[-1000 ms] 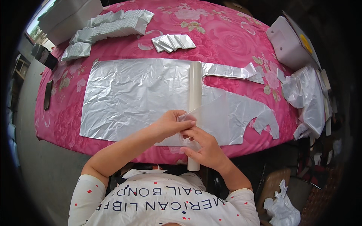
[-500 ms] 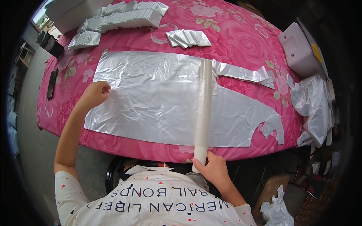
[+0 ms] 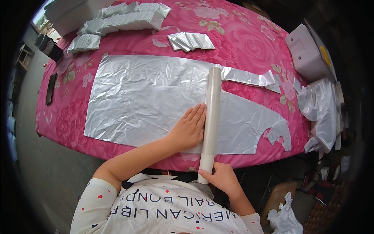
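Pressing flat on the silver foil sheet, the left hand lies palm down with its fingers straight and close together, their tips just beside the long pale tube that crosses the sheet from its far edge to past the near edge of the table. The right hand is closed around the near end of that tube, which juts off the table edge toward the person's body. The foil lies spread over the pink flowered tablecloth, wrinkled, with its right part cut into an irregular outline and a narrow strip trailing off toward the right.

2 stacks of folded silver pieces sit at the far side, a smaller fanned pile nearer the middle, a pale box at the right, and crumpled clear bags beside it. A dark phone lies near the left edge.

Judging from the pose, the step in hand looks like lining the tube up as a straight guide on the foil, with the sheet held still. The next move probably calls for steady downward pressure from the flat hand, so the thin foil neither slides nor tears, and a firm grip to keep the tube from rolling.
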Demonstrator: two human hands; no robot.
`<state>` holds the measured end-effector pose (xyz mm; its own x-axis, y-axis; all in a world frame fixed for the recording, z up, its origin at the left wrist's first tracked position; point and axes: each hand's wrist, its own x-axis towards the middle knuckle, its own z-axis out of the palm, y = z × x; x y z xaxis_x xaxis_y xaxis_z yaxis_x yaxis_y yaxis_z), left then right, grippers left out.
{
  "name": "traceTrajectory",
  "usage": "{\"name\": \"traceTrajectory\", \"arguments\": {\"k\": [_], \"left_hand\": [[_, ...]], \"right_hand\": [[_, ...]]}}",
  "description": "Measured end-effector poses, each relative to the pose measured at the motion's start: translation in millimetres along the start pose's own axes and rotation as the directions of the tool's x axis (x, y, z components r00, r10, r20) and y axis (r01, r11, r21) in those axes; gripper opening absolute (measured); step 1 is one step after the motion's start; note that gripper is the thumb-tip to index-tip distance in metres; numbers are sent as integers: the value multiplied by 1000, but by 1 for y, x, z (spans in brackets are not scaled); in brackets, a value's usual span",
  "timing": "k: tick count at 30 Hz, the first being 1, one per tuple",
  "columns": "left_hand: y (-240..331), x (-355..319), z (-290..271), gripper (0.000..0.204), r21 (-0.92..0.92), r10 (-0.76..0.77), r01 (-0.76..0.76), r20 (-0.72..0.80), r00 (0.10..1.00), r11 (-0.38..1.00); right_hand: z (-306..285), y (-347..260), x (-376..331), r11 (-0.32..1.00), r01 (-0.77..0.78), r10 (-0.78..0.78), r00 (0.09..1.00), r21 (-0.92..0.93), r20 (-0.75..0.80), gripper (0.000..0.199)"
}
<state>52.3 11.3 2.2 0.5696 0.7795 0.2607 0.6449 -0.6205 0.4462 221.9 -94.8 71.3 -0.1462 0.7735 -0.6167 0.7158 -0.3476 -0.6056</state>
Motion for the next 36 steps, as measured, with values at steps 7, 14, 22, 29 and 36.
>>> {"name": "traceTrajectory", "arguments": {"k": [7, 14, 22, 29, 36], "left_hand": [[1, 0, 2, 58, 141, -6, 0, 46, 999, 990], [3, 1, 4, 58, 164, -5, -3, 53, 999, 986], [-1, -3, 4, 60, 168, -25, 14, 68, 997, 986], [2, 1, 4, 60, 143, -18, 3, 100, 995, 990], [-1, -4, 5, 60, 174, -37, 22, 85, 996, 985]], "right_hand": [[-57, -15, 94, 972, 206, -186, 969, 110, -164, 61], [-111, -37, 214, 317, 125, -97, 990, 940, -99, 42], [-205, 28, 266, -468, 432, -143, 824, 771, -549, 22], [-344, 153, 219, -356, 749, 153, 636, 558, -756, 36], [-248, -32, 150, -107, 823, 1, 561, 558, -827, 30]]}}
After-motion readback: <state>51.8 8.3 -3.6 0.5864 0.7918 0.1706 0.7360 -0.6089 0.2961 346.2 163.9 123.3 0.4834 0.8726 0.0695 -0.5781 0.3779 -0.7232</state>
